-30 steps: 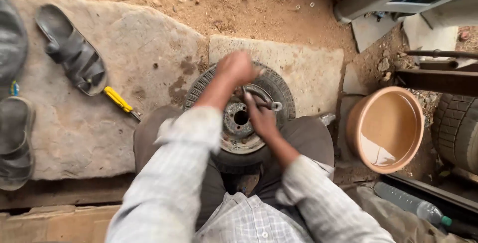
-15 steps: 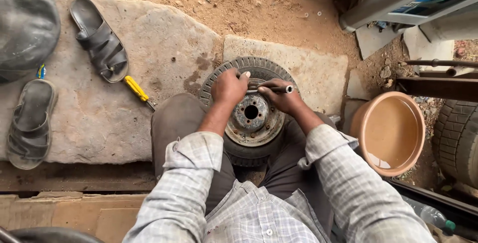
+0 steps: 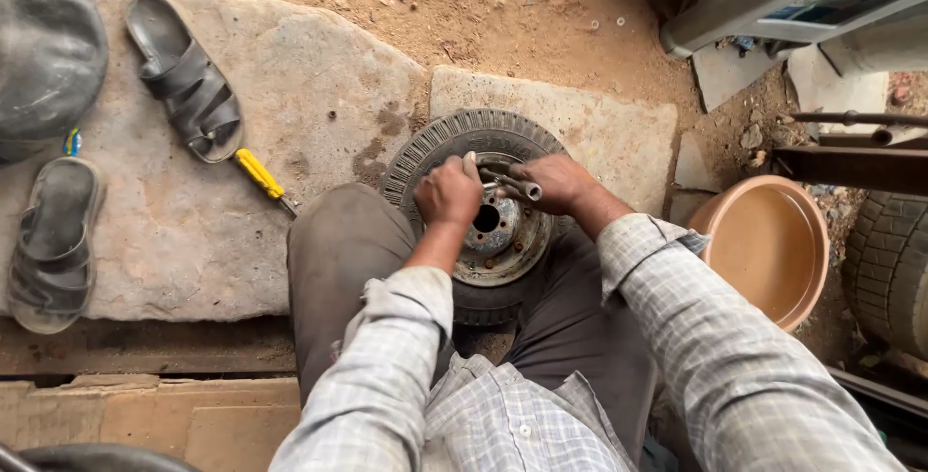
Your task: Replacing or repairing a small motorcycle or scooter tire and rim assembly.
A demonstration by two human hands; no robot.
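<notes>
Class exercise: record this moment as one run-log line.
left hand: on wheel rim | right hand: grips metal wrench | tyre: between knees | nearby: yellow screwdriver, basin

No packages, labels, signs, screens.

A sandy dirt floor carries two flat grey stone slabs. On the larger, left slab lie two dark rubber sandals, well apart from each other, and a yellow-handled screwdriver between them and the small black tyre with a rusty metal rim, which rests at the slabs' near edge. A round terracotta-coloured plastic basin sits on the dirt to the right.
</notes>
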